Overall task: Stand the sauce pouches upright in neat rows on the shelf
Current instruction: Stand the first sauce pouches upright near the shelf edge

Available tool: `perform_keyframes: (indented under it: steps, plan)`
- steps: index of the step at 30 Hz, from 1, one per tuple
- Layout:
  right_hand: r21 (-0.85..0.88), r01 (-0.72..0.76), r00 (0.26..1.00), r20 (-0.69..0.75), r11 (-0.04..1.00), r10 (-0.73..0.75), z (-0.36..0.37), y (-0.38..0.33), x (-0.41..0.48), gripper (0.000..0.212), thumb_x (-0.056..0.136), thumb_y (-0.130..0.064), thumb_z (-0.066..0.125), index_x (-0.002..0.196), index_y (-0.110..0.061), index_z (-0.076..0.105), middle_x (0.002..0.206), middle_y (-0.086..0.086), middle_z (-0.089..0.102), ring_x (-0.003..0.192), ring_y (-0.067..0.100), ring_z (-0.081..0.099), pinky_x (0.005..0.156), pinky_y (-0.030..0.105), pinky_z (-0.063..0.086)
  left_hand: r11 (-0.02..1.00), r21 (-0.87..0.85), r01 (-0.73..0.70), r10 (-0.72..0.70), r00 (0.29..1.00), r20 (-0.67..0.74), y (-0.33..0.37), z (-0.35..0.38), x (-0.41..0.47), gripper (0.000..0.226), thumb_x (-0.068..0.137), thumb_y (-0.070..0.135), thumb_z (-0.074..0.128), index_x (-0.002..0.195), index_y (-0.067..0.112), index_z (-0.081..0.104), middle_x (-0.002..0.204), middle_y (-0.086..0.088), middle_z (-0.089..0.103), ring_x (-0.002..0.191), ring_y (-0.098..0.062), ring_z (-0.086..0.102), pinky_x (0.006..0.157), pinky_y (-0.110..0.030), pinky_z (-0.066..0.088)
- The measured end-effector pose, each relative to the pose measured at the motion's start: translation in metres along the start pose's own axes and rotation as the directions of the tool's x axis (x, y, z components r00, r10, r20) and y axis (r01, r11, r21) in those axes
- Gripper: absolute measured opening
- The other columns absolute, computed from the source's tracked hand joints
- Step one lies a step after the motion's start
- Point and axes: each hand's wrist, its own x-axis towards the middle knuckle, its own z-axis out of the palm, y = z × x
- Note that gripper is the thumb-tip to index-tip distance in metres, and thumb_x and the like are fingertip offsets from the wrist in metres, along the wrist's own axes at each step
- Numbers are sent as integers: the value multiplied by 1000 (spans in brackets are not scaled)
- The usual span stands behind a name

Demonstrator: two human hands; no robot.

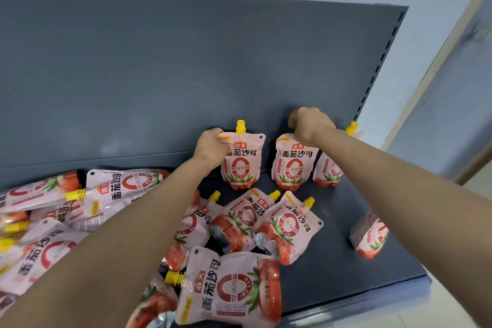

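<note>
Along the back of the dark grey metal shelf (332, 261), three sauce pouches stand upright in a row against the back panel (186, 74). Each is a glossy pink spouted pouch with a yellow screw cap, printed with the red 海天 brand badge, the bold black words 番茄沙司, a large red ring and a tomato picture at the base. The left hand (211, 145) pinches the top left corner of the left standing pouch (241, 160), fingers closed on its edge. The right hand (310, 125) is curled over the top of the middle standing pouch (292, 165), apparently gripping its cap, though the cap is hidden. The third standing pouch (330, 168) is partly behind the right forearm. More pouches lie flat in a loose heap (106, 194) on the shelf's left and front, some showing crinkled silver bottoms, and one lone pouch (370, 234) sits apart on the right.
</note>
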Motion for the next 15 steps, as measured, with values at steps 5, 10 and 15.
perform_keyframes:
  steps: [5,10,15]
  plan:
    - [-9,-3,1000,14,1000,3,-1,-4,-5,34,85,-1,56,117,-11,64,117,14,64,106,36,62,90,42,54,997,47,-58,58,998,-3,3,-8,-6,15,84,3,63,94,13,58,103,-12,67,91,-21,62,77,-32,50]
    - [-15,-18,1000,-19,1000,17,-8,-7,-15,38,84,1,55,119,-11,63,120,15,64,109,36,60,93,42,51,981,154,-117,131,988,-82,12,-16,-18,31,88,3,57,118,7,53,120,-11,58,110,-23,56,94,-30,46]
    - [-44,-21,961,-275,999,8,-17,-18,-32,33,87,-5,52,117,-12,61,116,14,63,115,35,52,97,40,35,949,198,-247,283,941,-183,33,-25,-33,20,87,5,58,107,9,59,111,-8,58,100,-22,57,97,-41,46]
